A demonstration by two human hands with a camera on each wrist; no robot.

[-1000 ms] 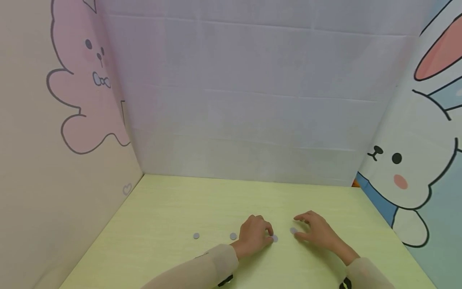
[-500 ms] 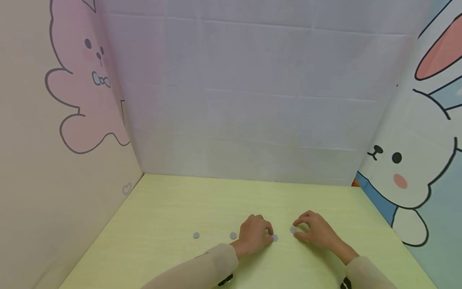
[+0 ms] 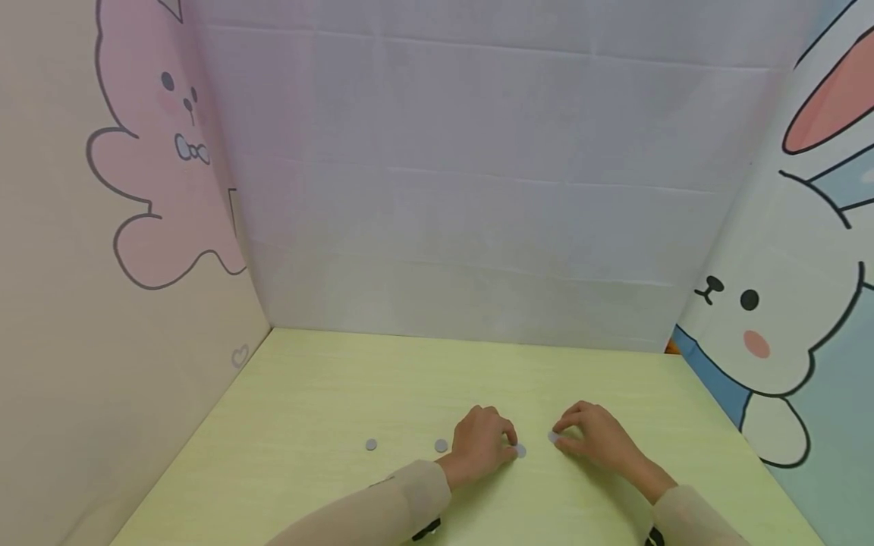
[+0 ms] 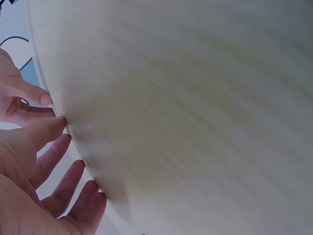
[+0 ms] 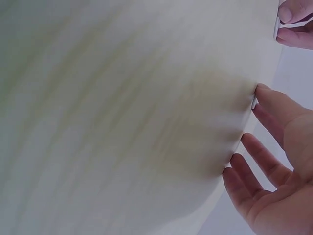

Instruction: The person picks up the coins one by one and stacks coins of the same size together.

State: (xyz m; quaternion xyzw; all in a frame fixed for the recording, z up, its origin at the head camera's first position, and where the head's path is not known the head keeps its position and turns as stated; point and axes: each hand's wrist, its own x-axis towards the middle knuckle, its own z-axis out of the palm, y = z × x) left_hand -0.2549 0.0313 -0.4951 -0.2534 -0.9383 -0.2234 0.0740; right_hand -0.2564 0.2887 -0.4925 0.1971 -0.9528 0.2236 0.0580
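Note:
Two small flat grey discs lie between my hands on the table in the head view. My left hand (image 3: 480, 446) pinches the nearer disc (image 3: 522, 451) at its left edge, between thumb and fingers. On the other disc (image 3: 552, 437), thumb and index finger of my right hand (image 3: 597, 438) close from the right. In the right wrist view this right-hand disc (image 5: 254, 103) shows edge-on between the fingertips, and the left-hand disc (image 5: 277, 28) likewise. Fingertips of my left hand (image 4: 54, 181) touch the tabletop in the left wrist view; its disc is hardly visible there.
Left of my left hand, a grey disc (image 3: 441, 446) lies close to the wrist, with another disc (image 3: 372, 444) farther left. Printed panels stand on both sides of the pale yellow table (image 3: 328, 387), and a white sheet (image 3: 437, 189) hangs behind it.
The right thumb and index finger have drawn together onto the right-hand disc, which is now more covered. My left hand stays in place on its disc.

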